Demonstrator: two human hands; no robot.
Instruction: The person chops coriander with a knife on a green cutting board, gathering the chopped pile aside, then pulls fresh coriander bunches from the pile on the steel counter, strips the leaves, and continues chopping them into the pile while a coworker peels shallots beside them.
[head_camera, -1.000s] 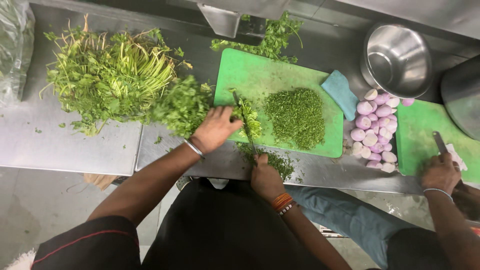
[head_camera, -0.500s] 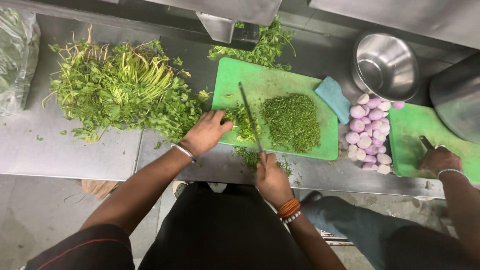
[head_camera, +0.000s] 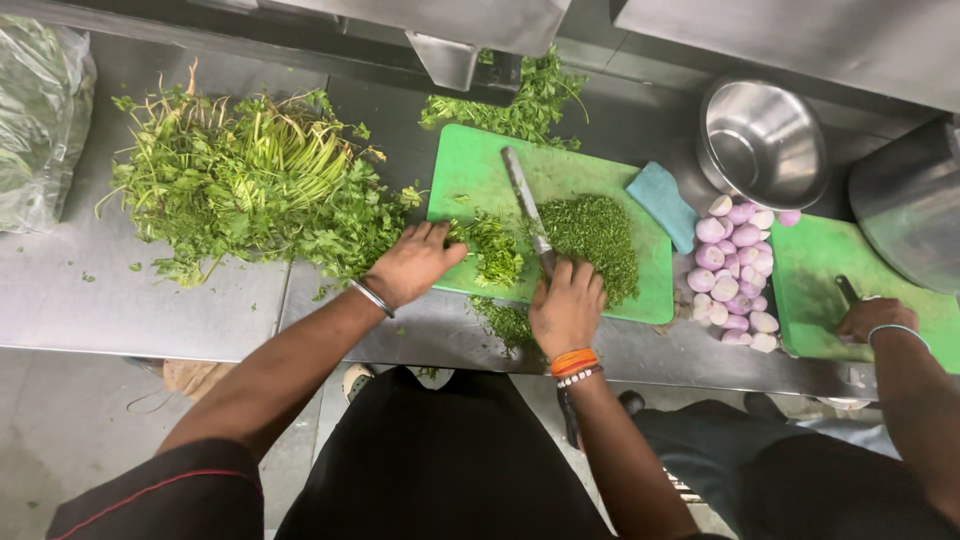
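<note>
**A:** What is the right hand doing?

**B:** It is wrapped tight round the handle of the knife. The blade runs away from the grip, across the green cutting board. I judge this to be mid-chop.

**A:** And the left hand?

**B:** It is not closed on anything. Its fingers lie flat and press down the bunch of herbs, which sits just left of the blade. The chopped pile lies on the other side of the blade, just ahead of the knife hand's knuckles. The uncut heap is beyond the left wrist, off the board.

**A:** What does the next cut call for?

**B:** In my view, the holding fingertips should be tucked back from the edge, and the bunch fed toward the blade a little at a time.

**A:** Has anything changed from half a second ago?

**B:** The knife hand has come forward from the counter's near edge onto the board, closer to the chopped pile. The left hand sits on the bunch much as before. A co-worker's hand stays on the second board, far right of the grip, past the peeled shallots.
</note>
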